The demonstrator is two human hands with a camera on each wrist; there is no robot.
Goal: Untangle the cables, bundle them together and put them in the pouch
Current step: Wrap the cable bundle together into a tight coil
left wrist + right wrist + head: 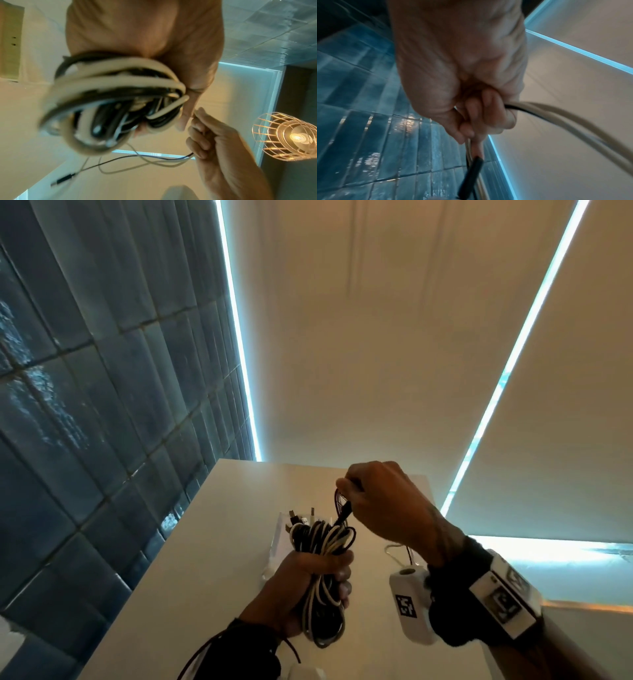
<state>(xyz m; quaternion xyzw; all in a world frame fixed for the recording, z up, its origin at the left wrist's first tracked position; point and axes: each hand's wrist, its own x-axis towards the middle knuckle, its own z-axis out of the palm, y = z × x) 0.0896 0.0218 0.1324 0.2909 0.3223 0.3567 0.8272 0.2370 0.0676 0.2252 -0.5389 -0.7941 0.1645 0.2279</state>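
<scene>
A coil of black and white cables is held upright above the table, and my left hand grips it round the middle. In the left wrist view the same coil fills the centre, blurred. My right hand is just above and right of the coil, fingers curled round the loose black and white cable ends. The right wrist view shows those fingers closed on a white cable and a black plug. A clear flat pouch lies on the table behind the coil, mostly hidden.
The white table runs from the bottom of the head view to a far edge under the blinds. Blue tiled wall stands at the left. A wire-cage lamp glows in the left wrist view. A loose cable lies under my right wrist.
</scene>
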